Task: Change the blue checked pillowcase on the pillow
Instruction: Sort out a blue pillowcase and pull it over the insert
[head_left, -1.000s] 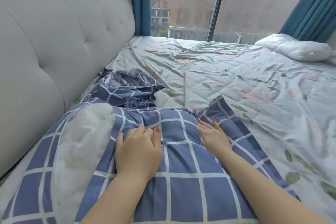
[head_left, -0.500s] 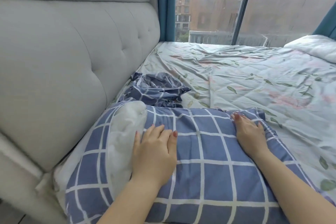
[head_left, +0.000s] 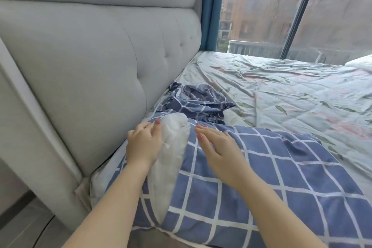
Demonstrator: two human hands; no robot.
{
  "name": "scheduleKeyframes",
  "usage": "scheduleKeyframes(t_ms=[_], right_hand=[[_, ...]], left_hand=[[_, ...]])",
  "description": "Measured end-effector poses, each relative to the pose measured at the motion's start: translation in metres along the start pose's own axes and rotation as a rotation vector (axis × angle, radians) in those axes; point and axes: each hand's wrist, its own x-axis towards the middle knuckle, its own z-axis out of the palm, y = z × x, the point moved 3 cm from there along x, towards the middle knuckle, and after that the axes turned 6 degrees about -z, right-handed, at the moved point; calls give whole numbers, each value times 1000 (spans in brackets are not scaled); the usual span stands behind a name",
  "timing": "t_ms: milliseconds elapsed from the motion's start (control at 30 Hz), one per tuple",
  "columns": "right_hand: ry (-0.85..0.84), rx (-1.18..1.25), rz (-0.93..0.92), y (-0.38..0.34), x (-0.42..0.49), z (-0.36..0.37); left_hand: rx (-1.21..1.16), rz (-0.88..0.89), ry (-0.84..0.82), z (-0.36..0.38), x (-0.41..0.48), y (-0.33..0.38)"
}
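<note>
A pillow lies along the bed's near edge by the headboard, inside a blue checked pillowcase [head_left: 271, 167]. Its white end [head_left: 173, 151] bulges out of the case's open left side. My left hand [head_left: 144, 143] is at that opening on the headboard side. Its fingers are curled on the case's edge and its thumb lies against the white pillow. On the other side of the white end, my right hand [head_left: 217, 147] rests on the checked cloth with straight fingers. A second blue checked pillowcase [head_left: 197, 102] lies crumpled just behind the pillow.
A grey padded headboard [head_left: 100, 66] stands close on the left. The bed has a wrinkled leaf-print sheet [head_left: 291, 90]. A white pillow's corner [head_left: 360, 62] shows at the far right. A window [head_left: 261, 6] and a teal curtain [head_left: 213, 6] are behind. Grey floor [head_left: 24, 227] shows at the lower left.
Both hands have moved left from the pillow's top to its open end, one on each side of the white bulge. The camera has turned left toward the headboard.
</note>
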Motion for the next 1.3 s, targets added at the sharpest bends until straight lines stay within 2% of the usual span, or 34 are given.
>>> scheduleKeyframes(t_ms=[200, 300, 400, 500, 600, 667, 733, 833, 867, 933, 1100, 1167, 1233, 1300], right_hand=[[-143, 135, 53, -11, 57, 37], [-196, 136, 76, -8, 77, 55], [-320, 149, 206, -2, 76, 70], [-349, 104, 263, 0, 71, 77], [-369, 99, 287, 4, 68, 83], [-434, 134, 360, 13, 65, 90], [-430, 146, 393, 23, 67, 96], [-315, 233, 472, 43, 77, 104], [-324, 270, 480, 44, 74, 103], [-273, 444, 470, 48, 73, 99], [96, 832, 446, 44, 52, 67], [207, 900, 426, 42, 35, 58], [347, 861, 487, 39, 19, 47], [428, 701, 545, 37, -1, 37]], left_hand=[[-135, 40, 11, -11, -6, 23], [-366, -56, -23, -16, -5, 20], [-577, -183, -96, -13, -2, 8], [-831, -335, -109, -13, 4, -2], [-971, -332, -129, -16, 6, 0], [-1045, -338, -199, -13, 0, 5], [-1102, -369, -284, -3, -7, 9], [-1079, -388, -350, 11, -14, 13], [-1055, -397, -354, 13, -14, 14], [-1014, -413, -371, 16, -18, 16], [-889, -345, -510, 22, -47, 29], [-821, -302, -550, 23, -58, 33], [-783, -285, -573, 22, -63, 34], [-750, -279, -579, 20, -64, 32]])
